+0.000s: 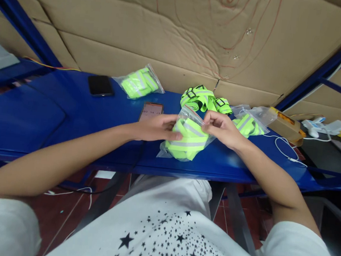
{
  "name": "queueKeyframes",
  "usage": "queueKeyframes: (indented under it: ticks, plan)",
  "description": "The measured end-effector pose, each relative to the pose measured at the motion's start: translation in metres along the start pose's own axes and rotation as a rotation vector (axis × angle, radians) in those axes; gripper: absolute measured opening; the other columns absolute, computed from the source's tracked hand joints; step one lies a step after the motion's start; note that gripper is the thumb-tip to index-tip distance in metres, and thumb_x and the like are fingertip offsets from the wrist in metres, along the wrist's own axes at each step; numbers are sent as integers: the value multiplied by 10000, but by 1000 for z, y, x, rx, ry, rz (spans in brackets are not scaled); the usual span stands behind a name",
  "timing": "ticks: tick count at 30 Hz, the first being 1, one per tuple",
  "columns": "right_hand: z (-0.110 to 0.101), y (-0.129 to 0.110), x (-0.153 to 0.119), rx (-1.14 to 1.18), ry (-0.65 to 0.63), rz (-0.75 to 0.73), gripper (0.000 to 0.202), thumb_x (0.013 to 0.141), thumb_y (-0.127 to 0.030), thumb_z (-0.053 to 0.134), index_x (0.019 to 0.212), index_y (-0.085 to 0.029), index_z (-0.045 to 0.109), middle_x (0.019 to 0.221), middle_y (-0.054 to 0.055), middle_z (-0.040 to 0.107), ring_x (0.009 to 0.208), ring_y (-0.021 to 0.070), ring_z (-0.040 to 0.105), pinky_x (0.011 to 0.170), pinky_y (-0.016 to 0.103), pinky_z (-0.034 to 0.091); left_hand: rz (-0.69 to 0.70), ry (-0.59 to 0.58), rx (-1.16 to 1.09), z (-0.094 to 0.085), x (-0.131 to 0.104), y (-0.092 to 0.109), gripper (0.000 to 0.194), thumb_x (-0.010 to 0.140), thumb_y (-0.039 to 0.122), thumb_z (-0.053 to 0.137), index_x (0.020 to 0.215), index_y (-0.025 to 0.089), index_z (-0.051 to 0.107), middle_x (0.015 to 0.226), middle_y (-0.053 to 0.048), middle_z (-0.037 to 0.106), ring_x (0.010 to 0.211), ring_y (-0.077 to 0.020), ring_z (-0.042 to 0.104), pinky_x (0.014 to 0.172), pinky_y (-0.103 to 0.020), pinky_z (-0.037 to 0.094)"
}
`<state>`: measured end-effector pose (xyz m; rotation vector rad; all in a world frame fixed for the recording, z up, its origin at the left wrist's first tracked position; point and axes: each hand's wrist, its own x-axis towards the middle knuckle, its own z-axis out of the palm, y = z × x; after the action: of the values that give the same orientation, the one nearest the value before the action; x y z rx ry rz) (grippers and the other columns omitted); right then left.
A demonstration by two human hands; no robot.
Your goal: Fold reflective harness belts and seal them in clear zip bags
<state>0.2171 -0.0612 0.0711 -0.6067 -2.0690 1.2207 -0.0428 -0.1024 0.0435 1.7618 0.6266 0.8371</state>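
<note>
A clear zip bag (187,139) packed with a folded neon-yellow reflective strap is held between both hands, just above the front part of the blue table. My left hand (161,128) grips its left side, the thumb lying across the front. At the upper right corner, near the zip edge, my right hand (220,128) pinches the plastic between thumb and fingers. Right behind the bag lies a loose heap of neon reflective straps (202,97) with black buckles. Another bagged strap (247,125) rests beyond my right hand.
A further bagged strap (140,83) lies at the back left, beside a black phone (100,86). A second phone (151,110) showing digits is partly behind my left hand. White cables (289,151) and an open cardboard box (288,125) are at the right. A cardboard wall (132,27) closes the back.
</note>
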Motion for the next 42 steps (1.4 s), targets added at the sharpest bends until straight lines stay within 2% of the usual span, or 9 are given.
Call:
queueKeyframes:
  ticks: [3,12,17,22,28,31,34,38,42]
  plan:
    - [-4,-1,0,14,7,35,232,802,-282,789,741,-172,594,625,-63,515,570,77,395,552,229,288,-9,-108,26,0,-1,-6,694,843,366,835,1466,244,554,1389,-133,678,1261,-266,671,1023,-375,581]
    - [-3,1,1,-32,14,-6,273,890,-406,772,955,-152,698,727,-29,583,642,92,486,625,242,375,-51,-151,57,-3,0,-8,752,871,384,807,1530,261,467,1530,-128,566,1360,-285,596,1072,-382,541]
    - [3,2,0,-29,44,-32,348,865,-464,800,820,-168,622,634,-56,509,554,77,395,526,233,299,-72,-145,21,-2,0,-8,748,870,373,810,1525,244,473,1495,-138,595,1340,-274,613,1071,-376,544]
    - [4,1,-3,-161,37,-70,324,951,-493,696,907,-179,632,586,-81,404,512,82,313,476,245,217,-48,-121,9,0,-1,-7,672,844,360,829,1448,232,562,1369,-142,686,1233,-277,686,975,-383,599]
    - [3,1,-6,-309,81,-165,278,962,-455,698,953,-178,684,570,-82,426,521,85,357,527,244,291,115,162,-11,5,1,2,548,837,479,822,1291,217,662,1309,-117,715,1271,-274,662,1012,-358,581]
    - [8,1,-7,-303,112,-204,252,958,-432,707,961,-181,689,642,-54,520,580,94,439,571,238,364,172,316,34,8,1,9,354,896,490,762,1103,207,713,1089,-88,773,1106,-241,723,930,-331,598]
    - [15,1,-10,-285,129,-218,225,963,-410,706,970,-186,687,738,-28,594,626,95,486,587,234,396,242,386,149,14,-1,13,327,909,481,744,1049,188,707,1007,-68,772,944,-196,733,827,-285,590]
    - [23,-2,-16,-340,155,-262,186,976,-380,697,966,-196,679,632,-67,502,520,74,392,514,234,322,355,447,258,24,-3,16,256,935,404,726,1046,175,695,1001,-62,758,901,-158,712,804,-249,559]
    - [26,-5,-19,-460,204,-309,201,994,-400,669,977,-201,696,571,-72,468,505,85,378,517,245,319,338,475,261,29,-3,22,233,939,409,726,953,181,680,913,-55,745,816,-153,696,718,-247,552]
